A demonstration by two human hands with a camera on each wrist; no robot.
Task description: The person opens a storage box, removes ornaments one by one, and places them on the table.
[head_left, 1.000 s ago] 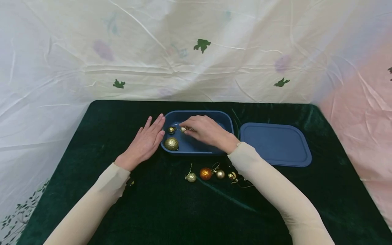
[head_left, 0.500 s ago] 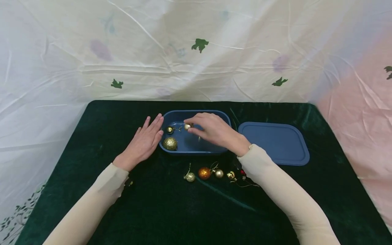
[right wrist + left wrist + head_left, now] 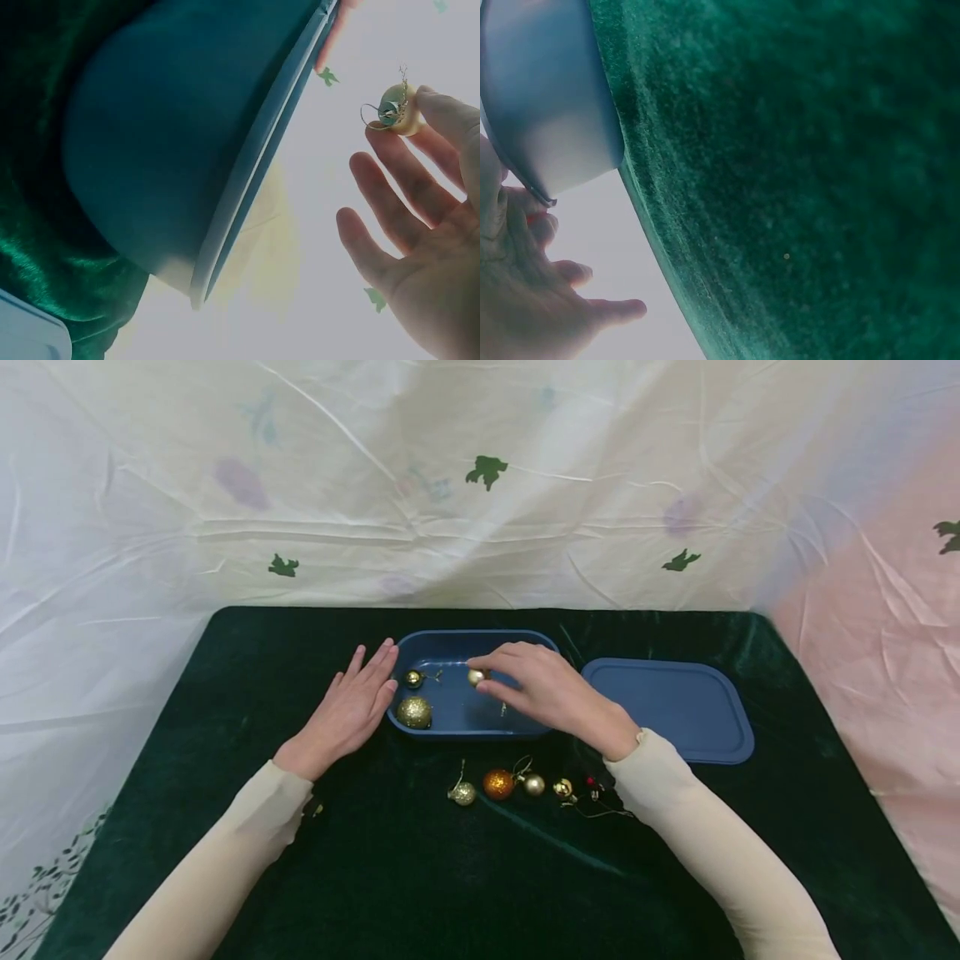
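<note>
My right hand (image 3: 551, 693) pinches a small pale-gold Christmas bauble (image 3: 476, 677) between thumb and fingertips, above the inside of the blue box (image 3: 472, 734). In the right wrist view the held bauble (image 3: 409, 112) shows its cap, a thin loop and a dangling gold cord, higher than the rim of the box (image 3: 247, 161). My left hand (image 3: 341, 718) lies with straight fingers against the box's left rim. At the left end inside the box are a small shiny gold bauble (image 3: 413, 678) and a larger glittery gold bauble (image 3: 414, 712).
Before the box lie a glittery pale-gold bauble (image 3: 463, 793), an orange bauble (image 3: 498, 784), a matte gold bauble (image 3: 533, 785), a shiny gold bauble (image 3: 563, 788) and a small red item (image 3: 591, 782). A blue lid (image 3: 667, 710) lies right of the box on the dark green cloth (image 3: 420, 893).
My right hand has moved rightward over the box with the pale-gold bauble, away from the small gold one on the left. My left hand keeps its place at the rim.
</note>
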